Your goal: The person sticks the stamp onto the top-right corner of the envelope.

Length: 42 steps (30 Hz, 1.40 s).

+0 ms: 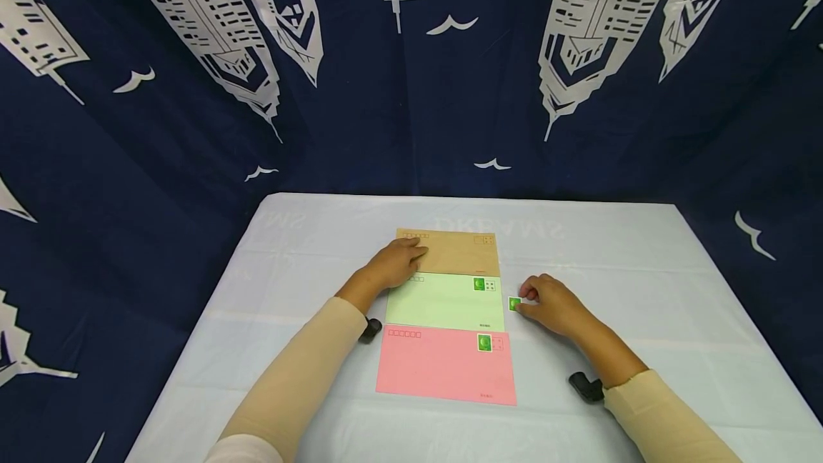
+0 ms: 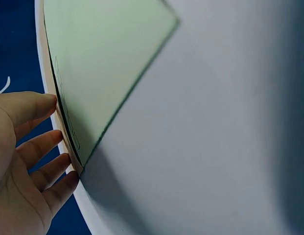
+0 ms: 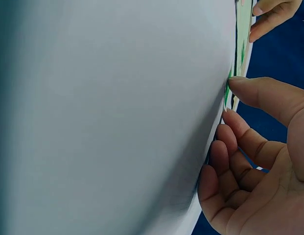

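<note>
A white table (image 1: 289, 349) holds three envelopes in a row: brown (image 1: 459, 252) at the far end, green (image 1: 444, 304) in the middle, pink (image 1: 444, 366) closest. The left hand (image 1: 395, 263) lies flat with straight fingers on the brown envelope. The right hand (image 1: 553, 304) pinches a small green stamp (image 1: 514, 304) just beside the green envelope.

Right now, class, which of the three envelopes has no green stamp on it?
The brown envelope, farthest from the person, under the left hand. The green envelope and pink envelope each carry one.
</note>
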Motion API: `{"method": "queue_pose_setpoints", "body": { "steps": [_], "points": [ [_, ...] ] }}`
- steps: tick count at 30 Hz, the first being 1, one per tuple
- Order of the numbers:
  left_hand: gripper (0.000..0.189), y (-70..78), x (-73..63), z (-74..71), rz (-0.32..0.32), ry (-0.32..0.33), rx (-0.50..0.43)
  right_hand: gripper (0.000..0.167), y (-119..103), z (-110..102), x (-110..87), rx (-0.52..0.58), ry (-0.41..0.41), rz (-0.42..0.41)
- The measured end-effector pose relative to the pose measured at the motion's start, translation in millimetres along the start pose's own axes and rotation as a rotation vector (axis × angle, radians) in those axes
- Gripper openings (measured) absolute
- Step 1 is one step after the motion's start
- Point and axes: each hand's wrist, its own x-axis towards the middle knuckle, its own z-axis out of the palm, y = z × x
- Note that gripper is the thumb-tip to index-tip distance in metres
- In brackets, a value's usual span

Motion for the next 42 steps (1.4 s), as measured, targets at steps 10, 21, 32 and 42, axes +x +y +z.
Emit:
{"method": "queue_pose_setpoints", "body": {
  "steps": [10, 21, 32, 42],
  "points": [
    [0.047, 2.8, 1.2, -1.1, -0.036, -0.027, -0.001, 0.017, 1.9, -0.5, 3.0, 0.087, -0.019, 0.030],
    [0.049, 4.8, 0.8, -1.4, -0.048, -0.039, -0.001, 0.006, 3.3, -1.8, 4.2, 0.110, -0.005, 0.032],
    [0.049, 4.0, 1.8, -2.1, -0.035, -0.031, 0.003, 0.009, 8.8, -10.2, 7.7, 0.228, -0.017, 0.075],
    [0.049, 6.1, 1.3, -2.9, -0.050, -0.040, 0.003, 0.016, 6.7, -17.1, 10.9, 0.295, 0.035, 0.080]
  ]
}}
